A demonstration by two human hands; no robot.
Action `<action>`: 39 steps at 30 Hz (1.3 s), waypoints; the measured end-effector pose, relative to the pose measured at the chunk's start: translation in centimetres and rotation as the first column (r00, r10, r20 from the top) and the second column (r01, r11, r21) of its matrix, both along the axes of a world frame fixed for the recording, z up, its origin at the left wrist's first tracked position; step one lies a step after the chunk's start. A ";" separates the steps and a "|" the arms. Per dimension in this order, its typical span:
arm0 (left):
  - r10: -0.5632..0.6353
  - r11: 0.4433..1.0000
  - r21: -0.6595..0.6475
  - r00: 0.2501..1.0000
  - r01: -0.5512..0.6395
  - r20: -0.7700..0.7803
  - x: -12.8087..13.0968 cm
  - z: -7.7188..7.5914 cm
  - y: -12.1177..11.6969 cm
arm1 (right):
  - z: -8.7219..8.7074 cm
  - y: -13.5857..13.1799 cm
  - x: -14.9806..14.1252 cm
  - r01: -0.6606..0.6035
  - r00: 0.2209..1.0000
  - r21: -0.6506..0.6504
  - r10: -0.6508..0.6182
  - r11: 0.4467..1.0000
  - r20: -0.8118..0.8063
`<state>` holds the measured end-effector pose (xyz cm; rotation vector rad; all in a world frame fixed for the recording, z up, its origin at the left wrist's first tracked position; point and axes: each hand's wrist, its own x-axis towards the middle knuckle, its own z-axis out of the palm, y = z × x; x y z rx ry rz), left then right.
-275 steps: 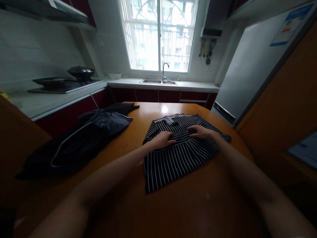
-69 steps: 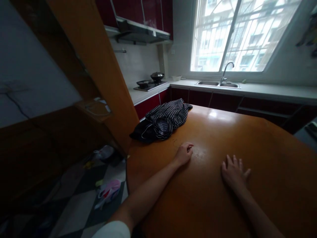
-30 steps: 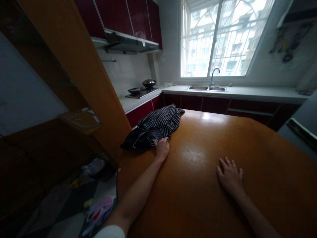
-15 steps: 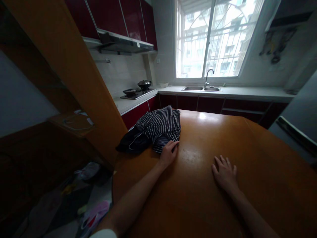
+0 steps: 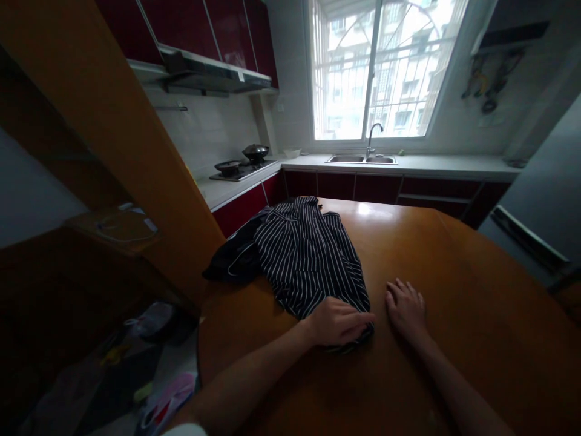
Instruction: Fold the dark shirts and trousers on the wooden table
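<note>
A black-and-white striped garment, probably a shirt, lies spread and rumpled on the wooden table. My left hand is closed on its near edge, fingers bent over the cloth. Part of that edge is hidden beneath the hand. Under and to the left of the stripes shows a dark garment with a thin white line. My right hand rests on the tabletop to the right of the striped cloth, fingers loosely apart, holding nothing.
Beyond the table runs a white counter with a double sink and a stove carrying a pan and a lidded wok. A wooden post stands at the left. Bags and a pink item lie on the floor.
My left hand has drawn the striped garment's edge toward me and to the right, so the bunched cloth is now stretched out. My right hand stays on the table, almost unmoved.
</note>
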<state>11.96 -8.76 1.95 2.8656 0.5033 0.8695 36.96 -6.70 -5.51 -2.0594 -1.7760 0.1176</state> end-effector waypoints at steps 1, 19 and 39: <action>0.075 0.997 -0.008 0.996 -0.075 0.050 -0.4 0.3 0.4 | 0.0 0.2 0.3 -0.002 0.999 0.033 0.004 0.999 -0.048; 0.668 0.675 -0.265 0.723 -0.688 -0.176 -6.3 -4.2 9.0 | 5.7 11.8 -8.1 -0.129 0.964 -0.114 0.098 0.985 -0.246; 0.429 0.895 -0.097 0.900 -0.435 -0.076 -1.3 -2.9 5.8 | 2.9 -3.1 19.8 0.518 0.840 -0.021 -0.513 0.855 -0.178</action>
